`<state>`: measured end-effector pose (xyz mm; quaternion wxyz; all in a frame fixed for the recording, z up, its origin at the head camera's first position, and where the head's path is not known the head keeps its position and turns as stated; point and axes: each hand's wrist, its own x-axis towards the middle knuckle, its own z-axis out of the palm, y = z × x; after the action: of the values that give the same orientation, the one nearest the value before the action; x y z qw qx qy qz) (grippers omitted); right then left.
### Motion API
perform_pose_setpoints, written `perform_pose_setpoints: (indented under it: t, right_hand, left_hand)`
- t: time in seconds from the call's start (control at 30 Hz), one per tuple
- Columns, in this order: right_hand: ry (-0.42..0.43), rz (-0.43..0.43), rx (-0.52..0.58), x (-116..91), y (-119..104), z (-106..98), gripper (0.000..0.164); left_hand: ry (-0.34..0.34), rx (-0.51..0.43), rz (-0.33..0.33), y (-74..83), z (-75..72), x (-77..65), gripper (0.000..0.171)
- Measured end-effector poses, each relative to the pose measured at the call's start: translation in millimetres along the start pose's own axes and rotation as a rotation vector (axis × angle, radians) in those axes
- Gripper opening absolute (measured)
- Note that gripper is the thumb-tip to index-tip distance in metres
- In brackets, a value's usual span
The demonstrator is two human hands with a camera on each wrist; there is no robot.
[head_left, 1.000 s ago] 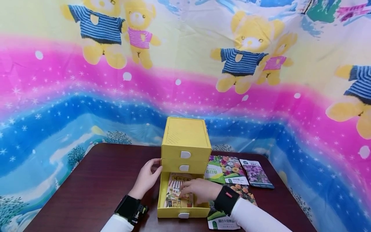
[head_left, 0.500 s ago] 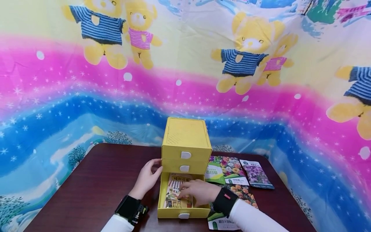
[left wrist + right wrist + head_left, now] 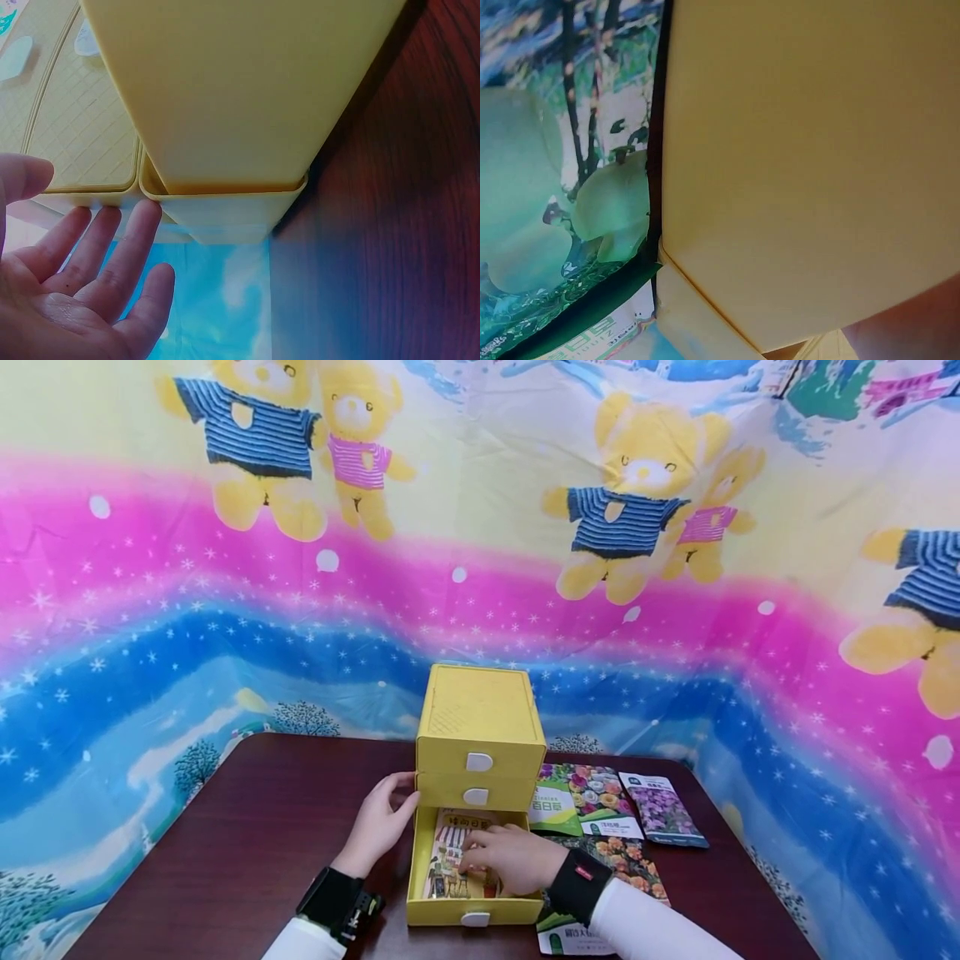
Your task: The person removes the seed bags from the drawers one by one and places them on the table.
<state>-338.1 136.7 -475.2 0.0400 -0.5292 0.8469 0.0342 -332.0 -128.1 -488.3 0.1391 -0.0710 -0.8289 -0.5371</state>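
Observation:
A yellow three-drawer cabinet stands mid-table with its bottom drawer pulled out toward me. A printed seed packet lies flat inside that drawer. My right hand reaches into the drawer from the right, its fingertips pressing on the packet. My left hand rests flat against the cabinet's left side. In the left wrist view the left hand shows an open palm with straight fingers touching the cabinet. The right wrist view shows only the drawer wall and a green packet beside it.
More seed packets lie on the dark wooden table right of the cabinet: a green one, a flower one, a purple one, an orange-flowered one and one at the near edge. A colourful bear curtain hangs behind.
My right hand has slid slightly deeper into the drawer over the packet. The left hand and the cabinet have stayed where they were.

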Motion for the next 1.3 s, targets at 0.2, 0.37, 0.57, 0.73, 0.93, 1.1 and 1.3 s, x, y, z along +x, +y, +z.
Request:
perform_pose_setpoints:
  t: [0.2,0.37,0.57,0.73,0.93,1.1,1.3]
  right_hand:
    - [0.012,0.000,-0.013,-0.1,-0.7,-0.5,0.059]
    - [0.005,-0.002,-0.006,0.0,-1.4,-1.6,0.052]
    - [-0.009,-0.003,0.010,-0.3,-1.4,-1.2,0.042]
    - [-0.020,-0.014,0.009,-0.6,0.4,0.0,0.041]
    - [-0.022,-0.021,0.038,-1.3,3.2,1.2,0.039]
    - [0.006,-0.042,0.040,-1.1,5.5,1.8,0.033]
    - [0.044,-0.077,0.030,0.1,3.6,0.5,0.017]
  left_hand:
    - [0.005,0.003,0.009,0.8,-0.4,-0.1,0.037]
    - [0.003,-0.003,0.002,0.9,-0.1,0.2,0.037]
    - [-0.003,0.001,-0.004,1.0,-0.2,0.3,0.037]
    - [-0.006,0.000,-0.020,-0.3,0.0,1.0,0.037]
    - [-0.007,0.000,-0.007,-1.4,0.5,1.1,0.037]
    - [-0.002,0.001,-0.001,-1.4,0.4,0.8,0.038]
    - [0.007,0.004,0.011,-2.1,1.1,0.2,0.037]
